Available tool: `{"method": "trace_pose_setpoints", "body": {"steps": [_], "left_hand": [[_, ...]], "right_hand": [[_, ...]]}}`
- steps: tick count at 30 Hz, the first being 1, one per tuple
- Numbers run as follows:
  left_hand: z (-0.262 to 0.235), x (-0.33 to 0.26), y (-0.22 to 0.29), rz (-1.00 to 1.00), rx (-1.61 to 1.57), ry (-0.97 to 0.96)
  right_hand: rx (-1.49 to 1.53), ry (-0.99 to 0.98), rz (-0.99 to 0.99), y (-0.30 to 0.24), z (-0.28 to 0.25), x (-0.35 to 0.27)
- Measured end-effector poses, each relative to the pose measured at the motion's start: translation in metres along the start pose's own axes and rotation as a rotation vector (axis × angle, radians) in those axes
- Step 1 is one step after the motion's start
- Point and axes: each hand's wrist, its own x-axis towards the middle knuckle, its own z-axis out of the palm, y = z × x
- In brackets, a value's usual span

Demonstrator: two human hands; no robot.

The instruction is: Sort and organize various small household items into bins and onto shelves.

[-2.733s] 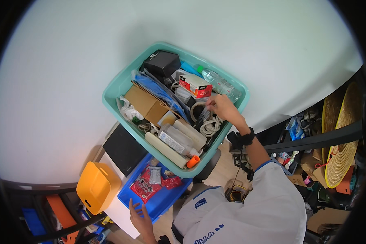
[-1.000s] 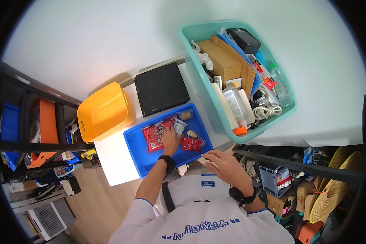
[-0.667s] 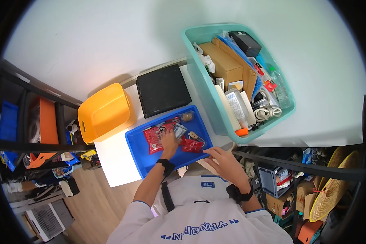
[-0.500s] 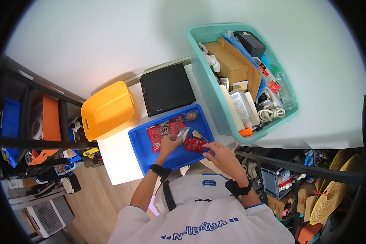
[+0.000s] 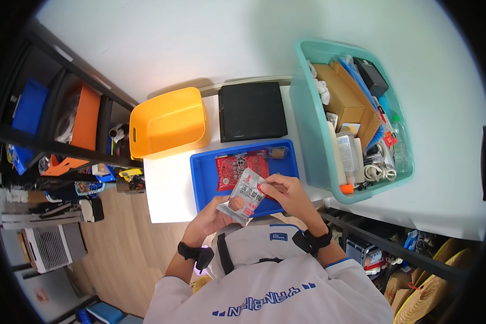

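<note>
Basically, both hands are on one packet at the lower centre of the frame. Left hand (image 5: 213,217) has a firm-looking grip on the lower-left edge of a silver foil packet (image 5: 244,195); right hand (image 5: 290,193) pinches its upper-right edge, thumb and fingers drawn in. Exact finger contact behind the packet is hidden.

Likeliest trouble: a slip. Foil tends to be slick and both holds sit at the margins, so if one side lets go, the packet could swing or drop. It's held up over the near edge of a blue tray (image 5: 196,181), so a fall could miss the tray and end on the floor (image 5: 116,237). Pulling the hands apart could also strain or tear the foil.

Relative to the grip: packet lies between the two hands, slanted, top leaning right, printed face toward the camera. It partly covers a red packet (image 5: 233,171) lying in the tray; a small clear-wrapped brown item (image 5: 278,153) sits in the tray's far right corner.

Around: yellow bin (image 5: 170,129) upper left of centre, flat black case (image 5: 252,110) behind the tray, white tabletop (image 5: 167,202) under these, loaded teal tub (image 5: 314,81) at right.
</note>
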Motion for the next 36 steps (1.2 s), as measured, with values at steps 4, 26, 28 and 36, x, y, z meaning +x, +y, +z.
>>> {"method": "trace_pose_setpoints", "body": {"steps": [4, 26, 28, 36], "left_hand": [[-0.003, -0.016, 0.004, 0.095, 0.007, 0.08], [-0.21, 0.025, 0.094, 0.763, 0.536, 1.07], [-0.218, 0.054, 0.116, 0.734, 0.554, 1.045], [-0.269, 0.17, 0.154, 0.637, 0.988, 1.031]], "right_hand": [[-0.097, 0.007, -0.001, -0.017, 0.013, 0.015], [-0.485, 0.056, -0.098, -0.022, 0.087, 0.046], [-0.518, 0.073, -0.068, -0.021, 0.084, 0.041], [-0.472, 0.239, 0.195, 0.0, 0.059, 0.014]]}}
